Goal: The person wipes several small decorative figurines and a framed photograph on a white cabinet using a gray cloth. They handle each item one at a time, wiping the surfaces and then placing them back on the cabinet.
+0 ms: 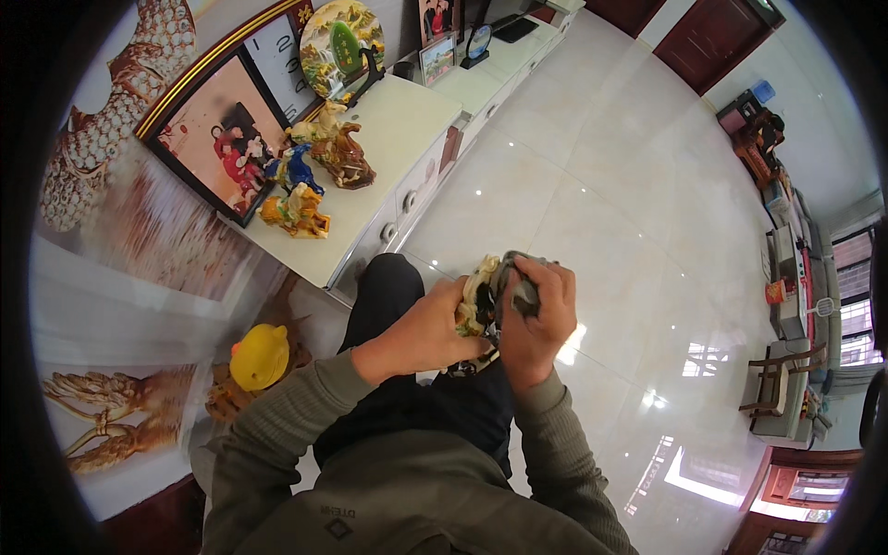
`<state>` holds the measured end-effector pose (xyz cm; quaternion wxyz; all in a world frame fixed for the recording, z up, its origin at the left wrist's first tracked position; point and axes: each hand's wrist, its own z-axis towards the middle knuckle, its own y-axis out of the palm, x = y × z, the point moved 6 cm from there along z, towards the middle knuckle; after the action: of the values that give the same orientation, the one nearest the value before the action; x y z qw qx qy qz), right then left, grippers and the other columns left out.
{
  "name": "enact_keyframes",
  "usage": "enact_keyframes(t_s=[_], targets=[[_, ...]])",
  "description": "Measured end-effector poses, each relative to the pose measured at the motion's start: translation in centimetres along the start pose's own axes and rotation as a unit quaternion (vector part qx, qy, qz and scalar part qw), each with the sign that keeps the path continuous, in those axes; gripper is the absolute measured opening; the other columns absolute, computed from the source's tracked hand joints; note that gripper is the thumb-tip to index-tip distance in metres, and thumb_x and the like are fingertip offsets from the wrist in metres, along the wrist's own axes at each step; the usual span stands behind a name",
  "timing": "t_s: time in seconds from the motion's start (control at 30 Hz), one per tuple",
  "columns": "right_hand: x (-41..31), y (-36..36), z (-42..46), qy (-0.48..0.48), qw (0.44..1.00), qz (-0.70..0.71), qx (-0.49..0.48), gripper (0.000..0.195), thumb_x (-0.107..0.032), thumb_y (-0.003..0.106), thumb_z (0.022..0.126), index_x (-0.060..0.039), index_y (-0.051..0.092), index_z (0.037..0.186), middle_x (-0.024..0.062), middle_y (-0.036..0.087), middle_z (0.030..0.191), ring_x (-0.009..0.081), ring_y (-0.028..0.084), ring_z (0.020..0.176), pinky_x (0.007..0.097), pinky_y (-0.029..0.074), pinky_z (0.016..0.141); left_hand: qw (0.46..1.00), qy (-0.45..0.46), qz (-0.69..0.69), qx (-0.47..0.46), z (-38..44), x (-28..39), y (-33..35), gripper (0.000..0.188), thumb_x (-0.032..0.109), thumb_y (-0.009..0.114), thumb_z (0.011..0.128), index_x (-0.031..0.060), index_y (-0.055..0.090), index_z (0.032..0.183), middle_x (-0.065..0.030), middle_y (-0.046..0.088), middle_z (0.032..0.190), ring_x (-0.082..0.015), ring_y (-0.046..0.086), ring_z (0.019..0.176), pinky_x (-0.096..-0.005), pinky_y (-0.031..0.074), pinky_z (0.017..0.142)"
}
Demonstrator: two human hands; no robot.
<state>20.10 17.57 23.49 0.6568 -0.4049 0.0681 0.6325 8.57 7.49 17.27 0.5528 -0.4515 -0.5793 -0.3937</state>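
Observation:
Above my lap, my left hand (423, 333) grips a glazed ceramic figurine (474, 302) in cream, black, yellow and green, probably a horse. My right hand (538, 319) holds a crumpled grey cloth (517, 277) against the figurine's right side. Fingers and cloth hide much of the figurine. On the white cabinet top (395, 118) at the upper left stand several glazed horse figurines: a blue one (297, 168), an amber one (298, 211), a brown one (347, 156) and a cream one (319, 123).
A framed photo (215, 139) leans on the wall behind the figurines, near a decorative round plate (341, 48) on a dark stand. A yellow duck-shaped object (260, 357) is at my left. Glossy floor tiles (590, 194) extend right towards a wooden chair (784, 378).

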Motion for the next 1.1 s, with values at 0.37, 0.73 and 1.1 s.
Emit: enact_keyframes(t_s=[0.37,0.73,1.1], targets=[[-0.6,0.6,-1.4,-0.1,0.972,0.011,-0.212,0.054,0.007,0.082,0.067,-0.0111,0.077,0.118,0.0128,0.069,0.113,0.0356,0.072,0.099,0.0423,0.061,0.078,0.998,-0.03,0.003,-0.052,-0.7,-1.3,0.1,0.075,0.008,0.082,0.085,0.0029,0.046,0.15,-0.0157,0.063,0.127,-0.0262,0.066,0.123,-0.041,0.054,0.103],[-2.9,2.1,-1.2,-0.112,0.975,0.001,-0.19,0.033,0.003,0.082,0.084,-0.0088,0.077,0.115,0.0129,0.069,0.107,0.0342,0.073,0.085,0.0399,0.06,0.07,0.954,0.101,0.238,0.151,-0.9,0.8,-0.8,0.074,0.011,0.081,0.084,0.0068,0.052,0.152,-0.0144,0.064,0.131,-0.0412,0.067,0.118,-0.0469,0.058,0.095],[-0.9,0.9,1.4,-0.037,0.997,0.005,-0.061,0.051,0.006,0.082,0.071,-0.0105,0.079,0.119,0.0179,0.068,0.115,0.0381,0.074,0.096,0.0424,0.061,0.078,0.95,0.086,0.223,0.199,-1.0,2.2,-0.2,0.073,0.004,0.08,0.084,0.0078,0.054,0.153,-0.0178,0.061,0.134,-0.0432,0.068,0.117,-0.0458,0.059,0.095]])
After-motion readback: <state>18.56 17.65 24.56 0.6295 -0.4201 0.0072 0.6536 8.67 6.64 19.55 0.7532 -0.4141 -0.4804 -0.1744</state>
